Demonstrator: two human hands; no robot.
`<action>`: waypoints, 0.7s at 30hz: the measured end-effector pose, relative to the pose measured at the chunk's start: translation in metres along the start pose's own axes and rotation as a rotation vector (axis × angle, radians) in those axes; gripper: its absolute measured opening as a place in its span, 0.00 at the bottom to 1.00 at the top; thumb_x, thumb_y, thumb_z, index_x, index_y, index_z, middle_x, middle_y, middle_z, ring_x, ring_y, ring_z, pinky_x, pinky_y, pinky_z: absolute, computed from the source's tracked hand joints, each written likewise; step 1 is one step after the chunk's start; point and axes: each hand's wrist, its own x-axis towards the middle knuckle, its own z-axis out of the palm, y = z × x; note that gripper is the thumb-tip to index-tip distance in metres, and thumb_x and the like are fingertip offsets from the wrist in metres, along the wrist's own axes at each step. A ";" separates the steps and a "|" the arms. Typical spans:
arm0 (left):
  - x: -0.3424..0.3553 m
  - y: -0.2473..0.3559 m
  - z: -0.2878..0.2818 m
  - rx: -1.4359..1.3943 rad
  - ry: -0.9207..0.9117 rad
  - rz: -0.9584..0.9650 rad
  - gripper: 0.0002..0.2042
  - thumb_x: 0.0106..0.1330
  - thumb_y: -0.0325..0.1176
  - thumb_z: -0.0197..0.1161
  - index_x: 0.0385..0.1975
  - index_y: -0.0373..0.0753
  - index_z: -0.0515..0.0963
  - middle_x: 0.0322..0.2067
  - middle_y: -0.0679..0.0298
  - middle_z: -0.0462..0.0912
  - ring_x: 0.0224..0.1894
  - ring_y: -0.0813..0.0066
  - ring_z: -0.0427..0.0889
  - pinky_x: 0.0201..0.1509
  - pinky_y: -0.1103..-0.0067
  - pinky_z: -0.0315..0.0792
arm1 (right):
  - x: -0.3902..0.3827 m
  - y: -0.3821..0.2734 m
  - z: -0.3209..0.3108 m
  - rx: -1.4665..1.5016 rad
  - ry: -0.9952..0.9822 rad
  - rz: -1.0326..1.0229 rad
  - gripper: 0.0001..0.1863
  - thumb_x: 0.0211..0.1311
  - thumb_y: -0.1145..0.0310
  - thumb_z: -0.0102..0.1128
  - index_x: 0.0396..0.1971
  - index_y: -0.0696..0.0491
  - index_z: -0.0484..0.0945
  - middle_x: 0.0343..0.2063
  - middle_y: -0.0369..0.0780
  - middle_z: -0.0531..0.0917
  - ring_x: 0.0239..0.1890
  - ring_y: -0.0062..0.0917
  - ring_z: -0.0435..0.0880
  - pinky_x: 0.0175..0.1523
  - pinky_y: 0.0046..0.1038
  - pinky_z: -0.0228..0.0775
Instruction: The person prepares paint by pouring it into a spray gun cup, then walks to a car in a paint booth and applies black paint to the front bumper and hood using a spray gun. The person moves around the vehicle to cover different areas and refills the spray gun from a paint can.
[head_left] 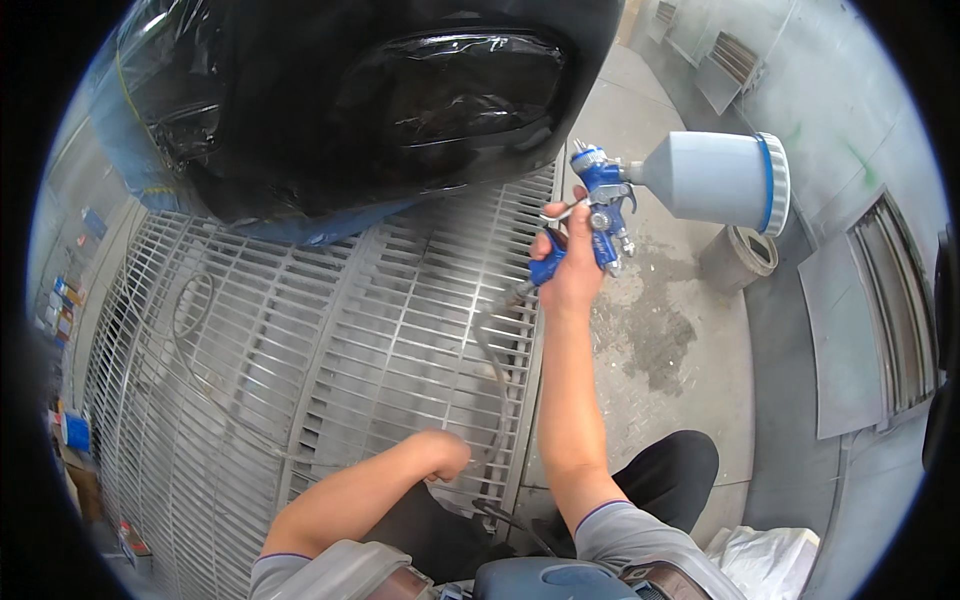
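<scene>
Spray gun (604, 222), blue: one, held near the glossy black panel (290, 110), my right grip (574, 268) closed round its handle. Cup (712, 178), pale grey, blue-ringed: one, lying sideways on the gun's right. Hose (487, 345): one, trailing down from the handle. My left grip (448, 456): curled, above the metal grating (385, 345); contents, cannot tell. Bucket (730, 265), grey: one, on the floor (700, 370).

From a person's head, a wide fisheye camera looks steeply down and forward, near enough to catch both forearms (573, 400) and the right hand (575, 272), with the floor grating (328, 340) farther below and straight edges bending toward the rim.
</scene>
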 end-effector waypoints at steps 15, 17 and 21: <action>-0.023 -0.020 0.037 -0.219 -0.047 -0.135 0.06 0.62 0.29 0.68 0.27 0.33 0.86 0.22 0.58 0.86 0.23 0.64 0.85 0.28 0.67 0.77 | 0.041 0.053 -0.033 0.152 0.579 0.197 0.08 0.75 0.61 0.64 0.44 0.48 0.79 0.31 0.35 0.83 0.19 0.19 0.74 0.21 0.22 0.68; -0.020 -0.023 0.035 -0.249 -0.037 -0.141 0.06 0.61 0.29 0.68 0.28 0.33 0.86 0.23 0.57 0.87 0.25 0.64 0.86 0.30 0.67 0.78 | 0.048 0.037 -0.006 0.122 0.522 0.152 0.09 0.75 0.59 0.65 0.43 0.47 0.78 0.29 0.34 0.82 0.18 0.19 0.74 0.21 0.22 0.67; -0.017 -0.019 0.024 -0.114 0.114 -0.127 0.07 0.60 0.28 0.64 0.31 0.33 0.87 0.25 0.54 0.87 0.27 0.60 0.88 0.32 0.64 0.80 | 0.053 0.005 0.043 0.111 0.301 0.018 0.09 0.76 0.59 0.65 0.45 0.47 0.78 0.29 0.34 0.82 0.19 0.18 0.75 0.22 0.21 0.67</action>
